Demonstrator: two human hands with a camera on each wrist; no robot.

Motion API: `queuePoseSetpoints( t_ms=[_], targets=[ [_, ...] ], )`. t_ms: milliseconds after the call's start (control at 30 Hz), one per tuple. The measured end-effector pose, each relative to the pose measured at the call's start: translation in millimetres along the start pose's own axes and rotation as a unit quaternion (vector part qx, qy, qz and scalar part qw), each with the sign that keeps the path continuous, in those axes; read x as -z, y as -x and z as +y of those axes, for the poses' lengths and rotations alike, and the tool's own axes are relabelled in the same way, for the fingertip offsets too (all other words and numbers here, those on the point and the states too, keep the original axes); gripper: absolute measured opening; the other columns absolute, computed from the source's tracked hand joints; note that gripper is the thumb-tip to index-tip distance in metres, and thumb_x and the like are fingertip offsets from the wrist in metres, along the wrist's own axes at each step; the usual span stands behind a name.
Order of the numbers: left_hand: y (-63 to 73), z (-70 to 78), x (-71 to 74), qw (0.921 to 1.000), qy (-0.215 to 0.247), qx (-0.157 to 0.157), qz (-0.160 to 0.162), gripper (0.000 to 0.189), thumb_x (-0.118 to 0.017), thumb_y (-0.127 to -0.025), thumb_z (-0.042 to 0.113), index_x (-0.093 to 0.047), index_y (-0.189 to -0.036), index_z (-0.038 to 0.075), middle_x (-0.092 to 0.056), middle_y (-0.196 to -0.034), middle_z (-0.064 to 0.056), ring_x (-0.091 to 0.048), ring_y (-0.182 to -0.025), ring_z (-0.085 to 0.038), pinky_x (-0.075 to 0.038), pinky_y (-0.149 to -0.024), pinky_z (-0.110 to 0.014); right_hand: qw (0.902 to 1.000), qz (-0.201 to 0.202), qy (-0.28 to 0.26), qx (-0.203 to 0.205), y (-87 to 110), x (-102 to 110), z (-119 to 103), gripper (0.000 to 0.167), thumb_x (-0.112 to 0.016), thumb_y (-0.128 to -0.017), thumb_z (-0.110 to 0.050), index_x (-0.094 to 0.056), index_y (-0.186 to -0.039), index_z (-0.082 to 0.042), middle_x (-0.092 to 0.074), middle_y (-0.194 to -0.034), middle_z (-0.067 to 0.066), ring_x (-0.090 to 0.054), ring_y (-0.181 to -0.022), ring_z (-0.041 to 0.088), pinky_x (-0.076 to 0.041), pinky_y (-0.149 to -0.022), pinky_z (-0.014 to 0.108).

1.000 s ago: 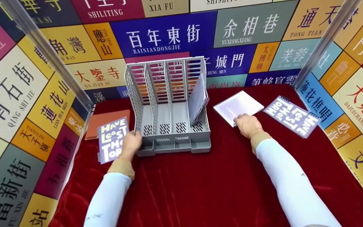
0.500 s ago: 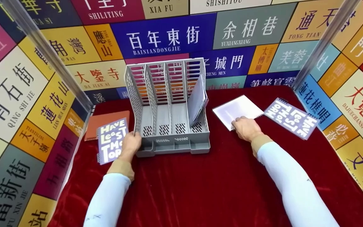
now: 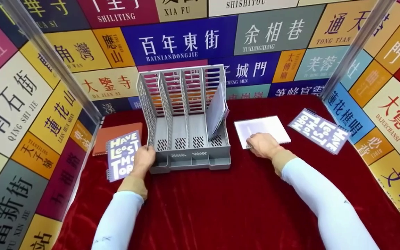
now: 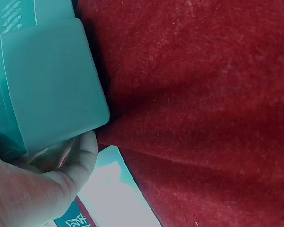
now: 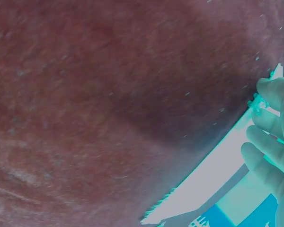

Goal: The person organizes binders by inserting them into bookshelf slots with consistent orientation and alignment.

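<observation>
A grey file rack [image 3: 190,159] with upright dividers stands at the back middle. My left hand [image 3: 143,158] grips its front left corner; in the left wrist view the fingers [image 4: 85,151] curl at the edge of the rack [image 4: 57,80]. My right hand [image 3: 264,144] pinches the near left corner of a pale spiral notebook [image 3: 269,126], right of the rack. From the right wrist, that notebook [image 5: 213,175] appears tilted, its spiral edge toward the cloth. Inside the rack's rightmost slot, a purple notebook [image 3: 216,113] leans against the side wall.
A purple notebook with white lettering [image 3: 319,130] lies at the far right. Left of the rack, another lettered notebook [image 3: 121,149] overlaps a brown notebook [image 3: 116,133]. Red cloth [image 3: 227,208] covers the table, with printed walls [image 3: 179,41] on three sides.
My right hand has moved left and toward me, and the pale notebook has turned and shifted nearer with it. The left hand keeps its grip on the rack.
</observation>
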State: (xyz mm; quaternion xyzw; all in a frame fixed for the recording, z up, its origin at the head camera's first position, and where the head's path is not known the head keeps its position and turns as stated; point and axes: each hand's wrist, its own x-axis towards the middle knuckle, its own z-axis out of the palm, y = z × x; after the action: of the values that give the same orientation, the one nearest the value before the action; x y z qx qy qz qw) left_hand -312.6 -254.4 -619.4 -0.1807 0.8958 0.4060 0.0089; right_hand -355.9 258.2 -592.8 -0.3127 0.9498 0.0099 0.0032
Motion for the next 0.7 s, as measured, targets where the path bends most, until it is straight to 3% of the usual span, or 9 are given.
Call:
queuePoseSetpoints(
  t_ms=[67,100,200,300,400,533,700],
  targets=[
    [9.3,9.9,6.1,0.9999,0.003,0.003,-0.012,0.044,-0.042,-0.109,0.03,-0.074,-0.106,-0.001,-0.074,-0.128,-0.03,-0.067,-0.108,-0.043,-0.054,-0.105,-0.06,1.0,-0.006,-0.005,0.001,-2.2,2,-2,0.02,-0.086,-0.09,-0.015,-0.069,-0.095,-0.007,-0.073,-0.091,0.011,-0.073,-0.086,0.037,-0.064,-0.078,0.057],
    [6.9,7.2,5.5,0.9999,0.001,-0.005,-0.011,0.043,-0.044,-0.108,0.029,-0.074,-0.106,-0.001,-0.073,-0.127,-0.031,-0.066,-0.107,-0.044,-0.054,-0.104,-0.06,0.9999,-0.012,-0.006,-0.001,-3.4,4,-3,0.021,-0.087,-0.09,-0.016,-0.069,-0.096,-0.007,-0.073,-0.091,0.011,-0.073,-0.086,0.036,-0.064,-0.079,0.057],
    [-15.1,-14.6,-5.1,0.9998,-0.009,-0.016,0.003,0.043,-0.044,-0.107,0.033,-0.074,-0.1,0.004,-0.075,-0.121,-0.028,-0.066,-0.1,-0.041,-0.056,-0.097,-0.058,0.9988,-0.041,-0.011,-0.024,-9.4,8,-2,0.033,-0.09,-0.089,-0.024,-0.071,-0.108,-0.005,-0.074,-0.1,0.014,-0.073,-0.093,0.037,-0.065,-0.084,0.057],
    [-41.1,-40.2,-16.7,0.9991,-0.017,-0.036,0.015,0.042,-0.043,-0.106,0.039,-0.072,-0.09,0.011,-0.076,-0.112,-0.024,-0.064,-0.091,-0.036,-0.056,-0.087,-0.053,0.994,-0.085,-0.025,-0.065,-16.7,13,3,0.057,-0.093,-0.088,-0.033,-0.068,-0.128,-0.002,-0.074,-0.117,0.019,-0.074,-0.107,0.042,-0.064,-0.095,0.06],
    [-13.8,-14.3,-2.7,0.9997,-0.007,-0.021,0.001,0.044,-0.04,-0.109,0.035,-0.07,-0.095,0.006,-0.073,-0.117,-0.028,-0.064,-0.098,-0.039,-0.055,-0.095,-0.056,0.9858,-0.128,-0.046,-0.098,-24.0,18,8,0.071,-0.094,-0.085,-0.038,-0.064,-0.138,-0.001,-0.075,-0.122,0.022,-0.074,-0.112,0.045,-0.062,-0.101,0.061],
    [28.5,24.5,13.6,1.0,-0.001,0.004,-0.002,0.044,-0.04,-0.11,0.028,-0.069,-0.107,-0.004,-0.071,-0.129,-0.032,-0.064,-0.111,-0.044,-0.052,-0.11,-0.06,0.9795,-0.156,-0.065,-0.11,-30.1,21,11,0.061,-0.098,-0.083,-0.037,-0.068,-0.125,-0.003,-0.077,-0.108,0.018,-0.074,-0.105,0.042,-0.062,-0.098,0.059],
    [32.3,28.5,13.2,1.0,0.002,-0.002,0.003,0.043,-0.04,-0.111,0.028,-0.069,-0.107,-0.004,-0.072,-0.129,-0.031,-0.064,-0.111,-0.042,-0.052,-0.11,-0.059,0.9802,-0.162,-0.044,-0.105,-35.7,23,9,0.053,-0.1,-0.081,-0.036,-0.073,-0.114,-0.004,-0.077,-0.102,0.016,-0.075,-0.101,0.039,-0.063,-0.097,0.057]
  ],
)
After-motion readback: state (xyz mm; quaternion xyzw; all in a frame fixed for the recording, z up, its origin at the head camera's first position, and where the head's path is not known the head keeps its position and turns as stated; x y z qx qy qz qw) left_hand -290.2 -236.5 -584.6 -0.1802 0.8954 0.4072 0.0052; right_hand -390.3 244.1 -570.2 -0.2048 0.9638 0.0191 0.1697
